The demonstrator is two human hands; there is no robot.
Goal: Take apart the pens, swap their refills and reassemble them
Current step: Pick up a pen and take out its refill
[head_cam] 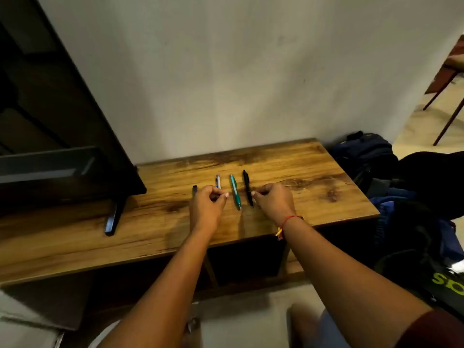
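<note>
Several pens lie side by side on the wooden table (288, 172), pointing away from me. A white and blue pen (218, 181) is partly hidden by my left hand (208, 204), whose curled fingers seem to pinch it near its lower end. A teal pen (235, 191) lies free between my hands. A black pen (247, 187) lies just right of it, and my right hand (272, 199) pinches its lower end with curled fingers. A short dark pen piece (195, 190) shows left of my left hand.
A dark TV screen (62, 121) on a stand foot (114, 217) fills the table's left part. Blue and black bags (371, 156) are piled on the floor to the right. A wall rises close behind the table. Chair legs (447, 121) stand at far right.
</note>
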